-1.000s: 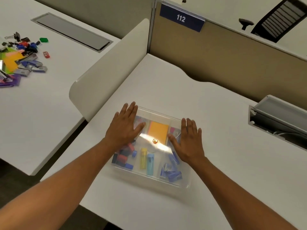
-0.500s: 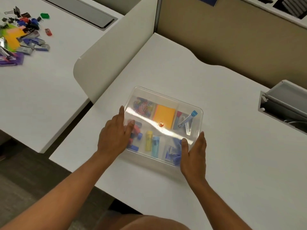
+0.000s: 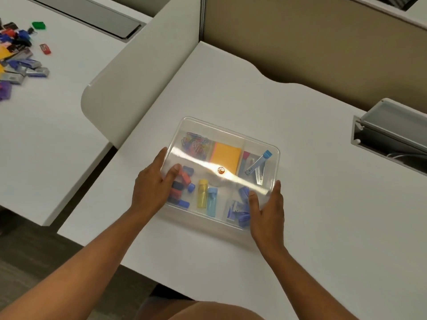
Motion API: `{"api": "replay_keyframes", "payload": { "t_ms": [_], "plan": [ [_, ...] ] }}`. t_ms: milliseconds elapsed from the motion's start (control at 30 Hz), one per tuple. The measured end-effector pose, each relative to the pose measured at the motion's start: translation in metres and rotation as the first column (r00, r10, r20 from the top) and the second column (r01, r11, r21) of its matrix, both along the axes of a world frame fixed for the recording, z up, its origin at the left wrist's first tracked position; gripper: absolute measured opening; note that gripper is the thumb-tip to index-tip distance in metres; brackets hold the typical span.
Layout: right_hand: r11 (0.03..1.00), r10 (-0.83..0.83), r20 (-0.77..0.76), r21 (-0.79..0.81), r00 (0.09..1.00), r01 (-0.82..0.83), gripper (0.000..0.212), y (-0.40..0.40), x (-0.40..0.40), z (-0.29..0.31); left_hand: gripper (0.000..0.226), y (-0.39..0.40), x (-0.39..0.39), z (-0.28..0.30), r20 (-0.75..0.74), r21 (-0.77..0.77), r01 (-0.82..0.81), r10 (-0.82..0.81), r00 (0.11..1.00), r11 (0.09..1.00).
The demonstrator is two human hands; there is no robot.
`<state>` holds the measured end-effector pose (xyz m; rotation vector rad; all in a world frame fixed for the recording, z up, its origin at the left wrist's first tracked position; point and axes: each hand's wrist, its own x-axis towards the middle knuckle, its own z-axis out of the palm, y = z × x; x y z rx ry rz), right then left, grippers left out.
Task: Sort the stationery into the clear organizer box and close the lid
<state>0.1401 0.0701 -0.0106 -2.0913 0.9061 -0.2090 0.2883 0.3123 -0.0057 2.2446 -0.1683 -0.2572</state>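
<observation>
Both hands have slid off the top of the clear plastic organizer box (image 3: 227, 174) and down to its short sides since a second ago, when they lay flat on the lid, and the box now sits closer to the desk's near edge. Far to the left of the box, on the neighbouring white desk beyond the rounded white divider panel (image 3: 129, 88), a loose heap of coloured clips and staple packs (image 3: 19, 58) lies unsorted. At the box's left side the left hand (image 3: 152, 190) clamps the wall, thumb on the transparent lid (image 3: 233, 139) and fingers wrapped round the edge. Inside, left to right, show multicoloured paper clips (image 3: 196, 144), an orange sticky-note pad (image 3: 225, 157), a yellow tube (image 3: 202, 196) beside a light blue one (image 3: 212, 202), and a blue-capped metal clipper (image 3: 257, 163). At the box's right side the right hand (image 3: 268, 211) grips likewise, thumb on top, fingers down the wall. To the right of the box, an open grey cable tray (image 3: 390, 132) is set into the white desk (image 3: 312, 227). With the lid apparently seated and both hands closed on the box, sorting here looks finished; the grip suggests a final press or a lift.
</observation>
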Motion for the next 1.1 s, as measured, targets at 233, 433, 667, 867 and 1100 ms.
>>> {"api": "replay_keyframes", "payload": {
  "t_ms": [233, 433, 667, 867, 1100],
  "plan": [
    [0.991, -0.124, -0.032, -0.056, 0.992, 0.122, 0.078, -0.046, 0.007, 0.007, 0.069, -0.064, 0.034, -0.001, 0.067, 0.064, 0.135, -0.14, 0.988, 0.989],
    [0.982, -0.151, -0.051, -0.121, 0.987, 0.144, 0.079, -0.073, 0.021, 0.013, 0.064, -0.097, 0.049, 0.0, 0.104, 0.049, 0.183, -0.187, 0.977, 0.982],
    [0.977, -0.139, -0.083, -0.171, 0.987, 0.123, 0.081, -0.076, 0.022, 0.012, 0.056, -0.101, 0.051, 0.0, 0.096, 0.058, 0.231, -0.236, 0.967, 0.971],
    [0.976, -0.129, -0.093, -0.187, 0.987, 0.11, 0.081, -0.08, 0.023, 0.012, 0.058, -0.101, 0.048, 0.001, 0.1, 0.072, 0.226, -0.233, 0.967, 0.971],
    [0.93, -0.101, -0.14, -0.366, 0.985, 0.044, 0.089, -0.085, 0.02, 0.024, 0.078, -0.106, 0.043, 0.015, 0.179, 0.235, 0.149, -0.194, 0.965, 0.961]
  ]
}}
